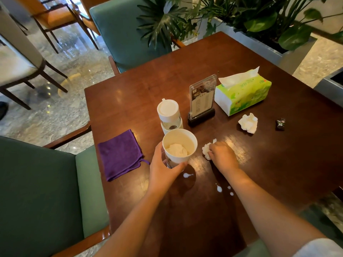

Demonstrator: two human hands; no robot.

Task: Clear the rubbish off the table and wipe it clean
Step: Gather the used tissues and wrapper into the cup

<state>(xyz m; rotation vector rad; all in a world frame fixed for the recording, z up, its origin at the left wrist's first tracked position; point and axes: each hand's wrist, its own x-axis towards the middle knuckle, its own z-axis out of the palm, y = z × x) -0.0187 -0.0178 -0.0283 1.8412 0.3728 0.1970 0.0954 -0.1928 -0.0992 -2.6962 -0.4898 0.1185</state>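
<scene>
While our left hand (163,169) gripped the paper cup (179,147), tissue wad inside, our right hand (222,154) pinched a crumpled tissue (206,150), fingertips hidden, white drops (219,189) nearer us.

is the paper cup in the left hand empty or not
Not empty: the paper cup, held in the left hand, has a crumpled white wad inside.

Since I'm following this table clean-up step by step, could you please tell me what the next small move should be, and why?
Probably lift the crumpled tissue and drop it into the paper cup. The right hand is already gripping that tissue on the table, the left hand holds the cup right beside it, and one wad already lies inside. Another tissue and white drops remain.
</scene>
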